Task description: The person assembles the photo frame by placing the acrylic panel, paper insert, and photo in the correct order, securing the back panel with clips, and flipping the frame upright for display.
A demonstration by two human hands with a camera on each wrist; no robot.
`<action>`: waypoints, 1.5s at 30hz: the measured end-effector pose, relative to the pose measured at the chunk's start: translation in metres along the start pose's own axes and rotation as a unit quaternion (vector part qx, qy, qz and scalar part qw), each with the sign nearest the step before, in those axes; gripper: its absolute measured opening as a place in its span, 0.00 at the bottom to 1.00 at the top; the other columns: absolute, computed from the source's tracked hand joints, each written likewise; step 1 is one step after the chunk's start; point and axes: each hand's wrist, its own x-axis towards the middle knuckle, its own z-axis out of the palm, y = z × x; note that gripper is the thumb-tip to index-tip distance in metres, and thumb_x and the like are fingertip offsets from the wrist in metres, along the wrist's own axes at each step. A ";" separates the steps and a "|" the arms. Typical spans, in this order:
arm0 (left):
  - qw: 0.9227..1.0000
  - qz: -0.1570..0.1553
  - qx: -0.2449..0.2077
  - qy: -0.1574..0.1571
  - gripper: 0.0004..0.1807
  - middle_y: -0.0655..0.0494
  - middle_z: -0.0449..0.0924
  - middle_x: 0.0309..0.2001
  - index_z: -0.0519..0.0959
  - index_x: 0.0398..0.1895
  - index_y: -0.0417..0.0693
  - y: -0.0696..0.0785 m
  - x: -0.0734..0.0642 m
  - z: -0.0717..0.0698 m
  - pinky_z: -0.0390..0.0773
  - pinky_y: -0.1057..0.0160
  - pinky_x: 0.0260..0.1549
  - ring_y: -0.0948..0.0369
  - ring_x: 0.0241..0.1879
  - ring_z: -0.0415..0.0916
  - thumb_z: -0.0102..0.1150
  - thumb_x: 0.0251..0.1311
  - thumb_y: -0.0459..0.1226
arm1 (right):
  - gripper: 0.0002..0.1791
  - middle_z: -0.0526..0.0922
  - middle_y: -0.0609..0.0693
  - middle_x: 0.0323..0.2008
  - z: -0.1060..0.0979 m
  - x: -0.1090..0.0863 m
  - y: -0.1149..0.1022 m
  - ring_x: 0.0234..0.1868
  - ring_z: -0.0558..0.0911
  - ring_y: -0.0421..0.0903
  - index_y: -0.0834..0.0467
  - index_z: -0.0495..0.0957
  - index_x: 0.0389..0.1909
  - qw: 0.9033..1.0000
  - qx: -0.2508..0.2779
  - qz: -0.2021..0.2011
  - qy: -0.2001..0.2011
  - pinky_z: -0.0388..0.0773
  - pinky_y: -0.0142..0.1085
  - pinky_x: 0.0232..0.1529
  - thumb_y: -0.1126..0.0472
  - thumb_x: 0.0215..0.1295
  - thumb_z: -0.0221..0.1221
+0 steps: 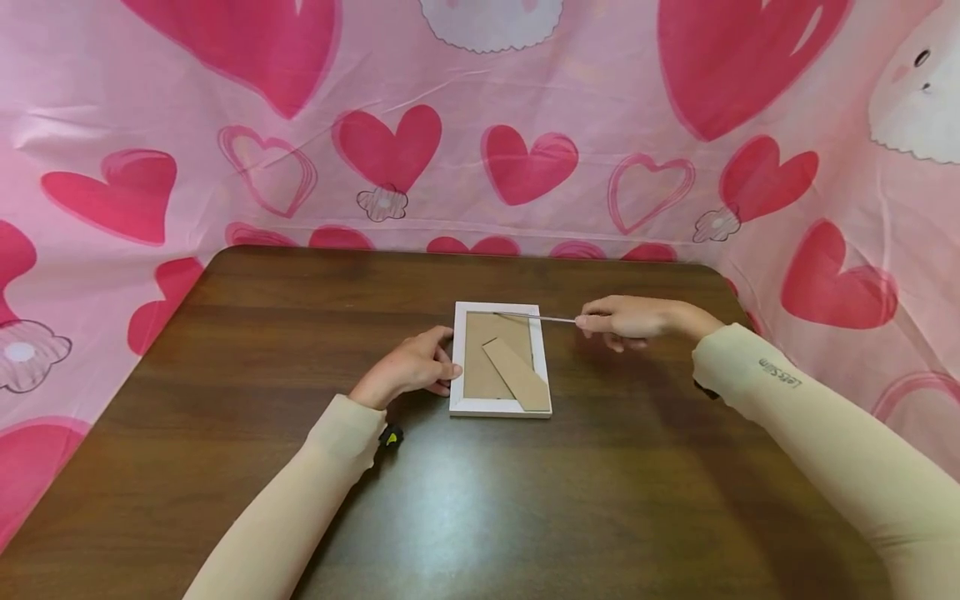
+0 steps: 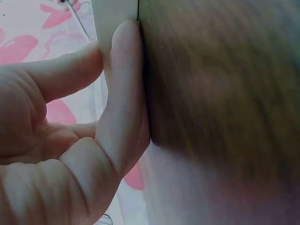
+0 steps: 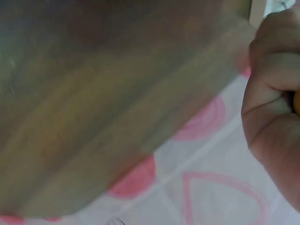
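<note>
A white picture frame (image 1: 487, 407) lies face down on the table, its brown backing board (image 1: 483, 354) and slanting stand leg (image 1: 513, 371) on top. My left hand (image 1: 408, 362) holds the frame's left side, thumb on the upper edge. In the left wrist view, the forefinger (image 2: 125, 84) runs along the frame's side wall (image 2: 115, 14). My right hand (image 1: 626, 319) grips a screwdriver with a thin metal shaft (image 1: 555, 319). Its tip meets the top edge of the backing, just inside the rim. An orange bit of handle (image 3: 297, 102) shows inside the curled fingers in the right wrist view.
The dark wooden table (image 1: 450, 508) spreads around the frame on all sides. Pink cloth (image 1: 465, 100) with hearts hangs behind the table and along both sides. A black band with a yellow-green mark (image 1: 391, 436) sits at the left wrist.
</note>
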 end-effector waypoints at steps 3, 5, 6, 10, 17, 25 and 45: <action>1.000 0.001 0.002 -0.001 0.39 0.39 0.79 0.46 0.59 0.81 0.40 -0.001 0.001 0.000 0.91 0.56 0.37 0.53 0.36 0.81 0.66 0.71 0.28 | 0.31 0.67 0.46 0.17 0.005 0.003 0.004 0.15 0.58 0.40 0.66 0.76 0.51 0.999 0.031 0.015 -0.018 0.57 0.31 0.15 0.41 0.87 0.42; 1.000 0.002 0.006 -0.001 0.39 0.39 0.79 0.46 0.60 0.81 0.41 -0.001 0.000 0.000 0.91 0.56 0.37 0.53 0.35 0.82 0.66 0.71 0.29 | 0.34 0.62 0.44 0.15 0.008 0.004 0.004 0.15 0.55 0.39 0.67 0.77 0.46 0.999 0.036 0.031 -0.014 0.53 0.32 0.16 0.39 0.86 0.41; 1.000 0.002 0.009 -0.001 0.39 0.39 0.79 0.46 0.60 0.81 0.41 -0.001 0.000 0.000 0.91 0.56 0.37 0.52 0.35 0.82 0.66 0.71 0.29 | 0.36 0.60 0.44 0.14 0.010 0.004 0.004 0.16 0.55 0.40 0.67 0.78 0.41 0.999 0.027 0.038 -0.006 0.53 0.32 0.16 0.38 0.86 0.41; 1.000 -0.001 0.013 -0.003 0.39 0.39 0.79 0.46 0.61 0.81 0.43 0.000 0.000 -0.001 0.91 0.56 0.37 0.52 0.34 0.83 0.67 0.70 0.30 | 0.35 0.65 0.43 0.16 0.017 0.005 -0.001 0.20 0.64 0.41 0.61 0.77 0.30 0.995 -0.069 0.044 0.049 0.64 0.35 0.23 0.37 0.85 0.43; 1.000 -0.003 0.013 -0.007 0.39 0.39 0.78 0.46 0.61 0.81 0.43 0.000 -0.001 -0.002 0.91 0.56 0.39 0.52 0.34 0.83 0.67 0.71 0.31 | 0.30 0.80 0.49 0.27 0.028 0.008 -0.010 0.35 0.81 0.49 0.61 0.86 0.37 0.962 -0.231 0.024 0.143 0.82 0.49 0.45 0.43 0.84 0.45; 1.000 0.003 0.021 -0.007 0.39 0.39 0.79 0.46 0.61 0.80 0.42 0.001 -0.002 -0.001 0.91 0.56 0.38 0.52 0.34 0.84 0.67 0.70 0.31 | 0.26 0.77 0.50 0.22 0.043 0.007 -0.007 0.27 0.79 0.51 0.54 0.77 0.23 0.932 -0.297 0.018 0.206 0.82 0.49 0.34 0.45 0.82 0.49; 1.000 0.008 0.019 -0.008 0.39 0.39 0.78 0.46 0.61 0.81 0.42 0.000 -0.001 -0.002 0.91 0.57 0.37 0.53 0.34 0.85 0.67 0.71 0.30 | 0.25 0.67 0.52 0.09 0.120 -0.002 -0.015 0.08 0.71 0.49 0.61 0.69 0.20 0.785 -0.425 -0.071 0.445 0.73 0.45 0.06 0.55 0.70 0.70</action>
